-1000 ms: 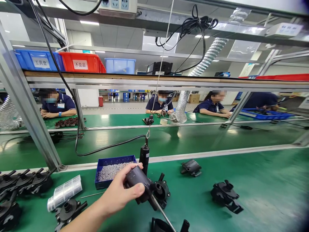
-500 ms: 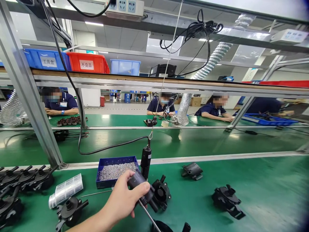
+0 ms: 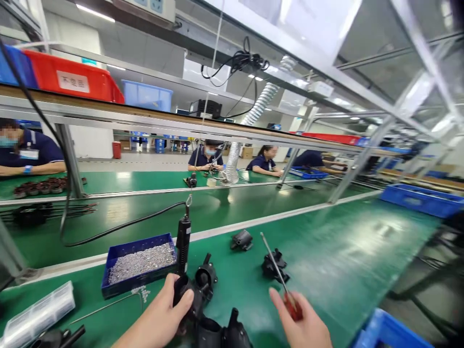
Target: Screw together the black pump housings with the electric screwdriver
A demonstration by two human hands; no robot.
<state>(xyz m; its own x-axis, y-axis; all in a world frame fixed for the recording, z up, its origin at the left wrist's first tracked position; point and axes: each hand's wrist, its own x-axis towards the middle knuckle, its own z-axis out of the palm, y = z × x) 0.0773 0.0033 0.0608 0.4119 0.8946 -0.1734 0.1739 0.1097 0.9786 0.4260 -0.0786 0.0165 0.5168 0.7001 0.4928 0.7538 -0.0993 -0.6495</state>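
My left hand (image 3: 168,307) grips a black plastic housing (image 3: 194,296) at the lower middle, thumb on its near side. My right hand (image 3: 297,316) is closed round the red handle of a screwdriver (image 3: 276,263), its shaft slanting up and left. The shaft passes in front of a black part (image 3: 270,265) on the green mat. Another black part (image 3: 206,275) lies just beyond the held housing, and more black parts (image 3: 237,333) are at the bottom edge. A black electric screwdriver (image 3: 183,241) hangs upright by the screw tray.
A blue tray (image 3: 136,285) of small metal screws stands left of centre. Left of it lie a clear plastic bottle (image 3: 39,314) and a thin metal rod (image 3: 105,307). One dark part (image 3: 241,240) sits farther back. People sit across the bench.
The view has swung right. My right hand has come into view with the screwdriver, whose shaft was beneath the housing before. My left hand still holds a black housing, now turned differently.
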